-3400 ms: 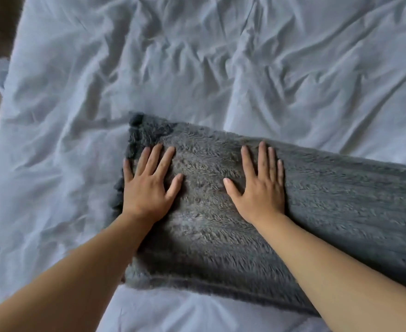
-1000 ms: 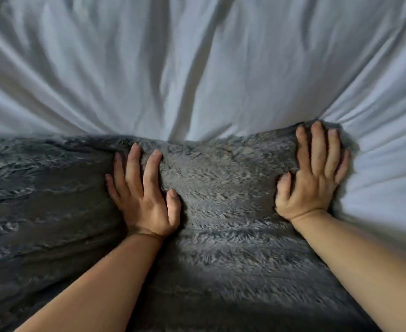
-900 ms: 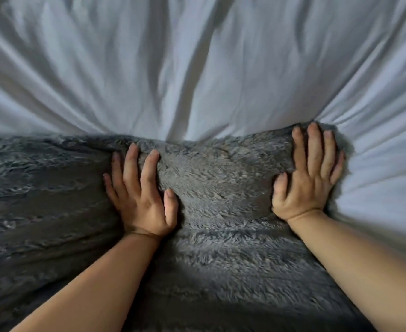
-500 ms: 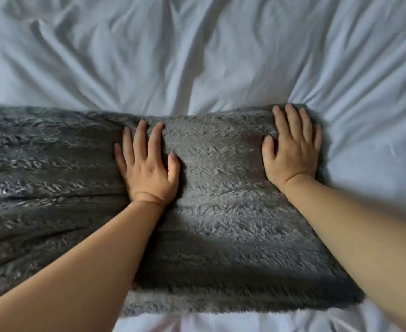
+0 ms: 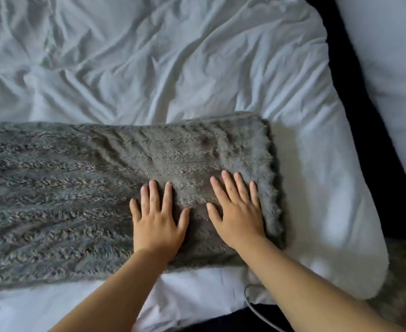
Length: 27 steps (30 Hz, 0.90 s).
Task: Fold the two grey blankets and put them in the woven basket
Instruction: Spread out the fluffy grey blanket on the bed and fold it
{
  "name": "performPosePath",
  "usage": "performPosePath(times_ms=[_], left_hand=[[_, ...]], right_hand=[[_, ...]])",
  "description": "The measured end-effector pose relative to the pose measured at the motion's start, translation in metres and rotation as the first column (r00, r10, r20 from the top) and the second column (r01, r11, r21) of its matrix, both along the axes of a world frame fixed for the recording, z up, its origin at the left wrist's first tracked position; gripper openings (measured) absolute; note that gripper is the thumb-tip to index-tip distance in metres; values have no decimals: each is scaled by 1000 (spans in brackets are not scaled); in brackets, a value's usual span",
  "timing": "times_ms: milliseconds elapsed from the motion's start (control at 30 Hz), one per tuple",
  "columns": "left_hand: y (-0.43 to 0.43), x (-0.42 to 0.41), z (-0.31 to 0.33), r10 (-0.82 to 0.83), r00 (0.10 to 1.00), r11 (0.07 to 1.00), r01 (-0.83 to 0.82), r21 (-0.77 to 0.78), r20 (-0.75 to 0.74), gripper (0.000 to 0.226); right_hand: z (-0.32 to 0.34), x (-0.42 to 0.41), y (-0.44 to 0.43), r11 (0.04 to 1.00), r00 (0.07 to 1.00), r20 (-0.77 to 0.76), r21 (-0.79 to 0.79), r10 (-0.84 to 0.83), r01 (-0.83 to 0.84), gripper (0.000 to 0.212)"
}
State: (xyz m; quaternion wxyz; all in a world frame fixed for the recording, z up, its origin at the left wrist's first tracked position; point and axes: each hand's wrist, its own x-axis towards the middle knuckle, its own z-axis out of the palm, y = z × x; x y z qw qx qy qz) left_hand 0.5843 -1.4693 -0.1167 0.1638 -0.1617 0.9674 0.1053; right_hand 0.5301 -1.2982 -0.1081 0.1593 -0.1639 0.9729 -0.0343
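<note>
The grey blanket (image 5: 77,188) lies folded into a long, thick band across the bed. It runs from the left edge of the view to a shaggy short end right of centre, with its pile ridged in rows along its length. Both hands rest flat on top of it near that right end, palms down. The left hand (image 5: 157,224) sits towards the near long edge, its fingers (image 5: 153,195) straight and spread apart, thumb out to the side. The right hand (image 5: 240,214) lies just beside it, closer to the shaggy end, its fingers likewise straight and slightly fanned, gripping nothing. The two thumbs point towards each other with a narrow patch of fur between them, and both bare forearms reach in from below. Under the blanket is a rumpled white duvet (image 5: 173,68), heavily creased beyond the far edge and smoother to the right, where its rounded corner falls away. Past that corner runs a dark strip (image 5: 364,164), and beyond it, at the upper right, lies a white pillow (image 5: 393,68). A thin grey cable (image 5: 251,305) curls out by the right forearm at the duvet's near edge. At the lower right is a furry grey patch (image 5: 403,279); whether it is another blanket or a rug I cannot tell.
</note>
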Motion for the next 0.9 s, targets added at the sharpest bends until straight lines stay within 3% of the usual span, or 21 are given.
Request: performPosePath(times_ms=[100, 300, 467, 567, 733, 833, 900], left_hand=[[4, -7, -19, 8, 999, 999, -9, -31, -34, 81], [18, -21, -77, 49, 974, 997, -59, -39, -221, 82], [24, -23, -122, 56, 949, 992, -89, -93, -310, 81], [23, -24, -111, 61, 953, 993, -88, -77, -295, 81], [22, -28, -60, 138, 973, 990, -137, 19, -184, 78], [4, -25, -30, 162, 966, 986, -149, 80, -200, 71], [-23, -18, -14, 246, 942, 969, -229, 97, -229, 65]], right_hand=[[-22, -14, 32, 1000, 995, -102, -4, -3, 2, 65], [-93, -40, 46, 976, 943, -326, -178, 62, -126, 66], [-139, -42, 43, 974, 914, -404, -185, 43, -128, 65], [-126, -43, 43, 976, 918, -393, -179, 47, -127, 65], [-68, -40, 32, 992, 974, -224, -122, 8, -37, 65], [-40, -39, 10, 996, 983, -182, -89, -39, 23, 62], [-25, -38, -19, 990, 981, -192, -127, 33, -58, 59]])
